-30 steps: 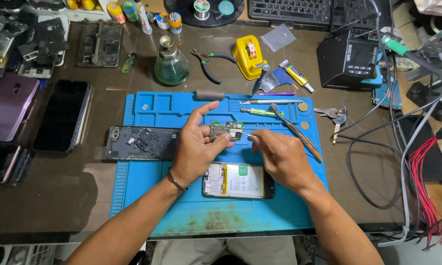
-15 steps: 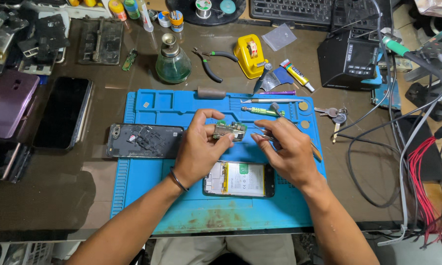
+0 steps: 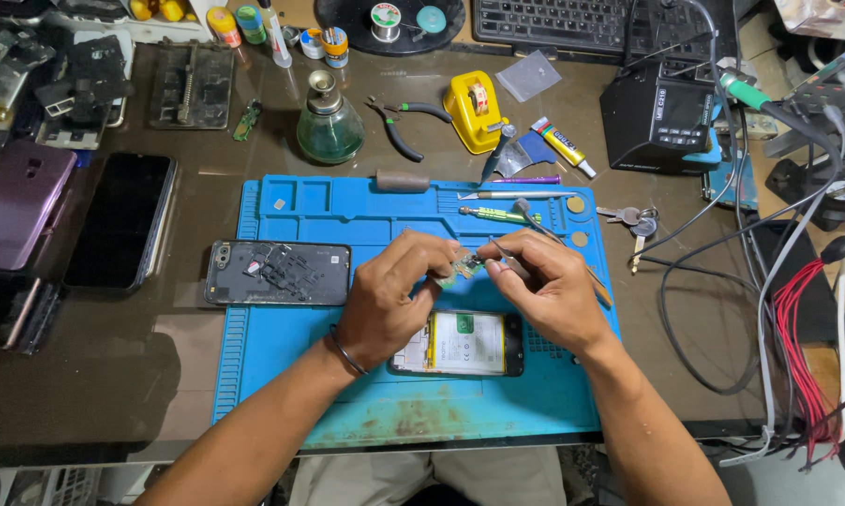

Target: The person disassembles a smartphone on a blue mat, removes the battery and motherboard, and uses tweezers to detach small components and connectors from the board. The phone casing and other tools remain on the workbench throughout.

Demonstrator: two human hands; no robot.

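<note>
My left hand (image 3: 389, 298) pinches a small green circuit board (image 3: 463, 267) above the blue work mat (image 3: 282, 337). My right hand (image 3: 553, 289) grips thin metal tweezers (image 3: 499, 250), whose tips touch the board's right edge. Just below both hands lies an opened phone (image 3: 464, 343), its white battery showing. A detached black back cover (image 3: 277, 273) rests on the mat's left side, beside my left hand.
Screwdrivers (image 3: 497, 214) lie along the mat's top. Behind it stand a green glass bottle (image 3: 329, 126), pliers (image 3: 399, 122), a yellow tape dispenser (image 3: 474, 108) and a black soldering station (image 3: 666, 112). Phones (image 3: 122, 220) lie at left; cables and red wires (image 3: 797, 328) crowd the right.
Both hands have drawn closer together and slightly toward me with the board. The tweezers' tips now meet the board's edge.
</note>
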